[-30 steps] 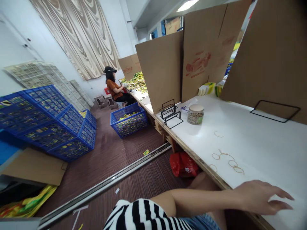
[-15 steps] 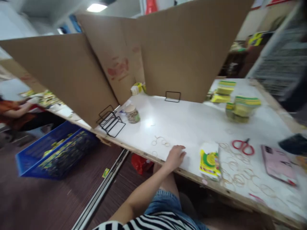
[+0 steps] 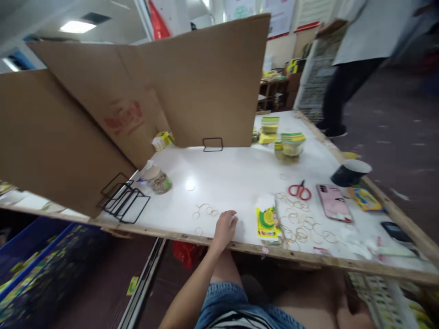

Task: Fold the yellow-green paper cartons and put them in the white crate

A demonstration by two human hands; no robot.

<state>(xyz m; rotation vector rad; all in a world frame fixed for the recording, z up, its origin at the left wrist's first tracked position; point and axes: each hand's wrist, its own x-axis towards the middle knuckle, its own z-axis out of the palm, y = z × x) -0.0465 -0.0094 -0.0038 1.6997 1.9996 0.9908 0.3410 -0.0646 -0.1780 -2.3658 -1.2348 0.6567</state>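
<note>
My left hand (image 3: 225, 227) rests on the white tabletop (image 3: 219, 178) close to its front edge. Its fingers are loosely bent, thumb apart from the index finger, with nothing seen in them. Several thin rubber bands (image 3: 213, 212) lie just left of it. To its right is a yellow, green and white packet (image 3: 268, 221), untouched, with many loose rubber bands (image 3: 302, 233) beyond. My right hand (image 3: 353, 313) hangs low at the bottom right, below the table edge, in shadow; its fingers are not clear.
Red-handled scissors (image 3: 299, 192), a pink phone (image 3: 333, 202) and a dark cup (image 3: 350, 172) lie to the right. Stacked yellow-green packets (image 3: 292, 144) stand behind. Black wire racks (image 3: 124, 198) and a jar (image 3: 157, 179) are left, beside cardboard walls (image 3: 206, 87). A person (image 3: 360, 59) stands back right.
My view has swung to the right, bringing the dark cup and the person into fuller view. My left hand stays by the table edge. My right hand now shows at the bottom right.
</note>
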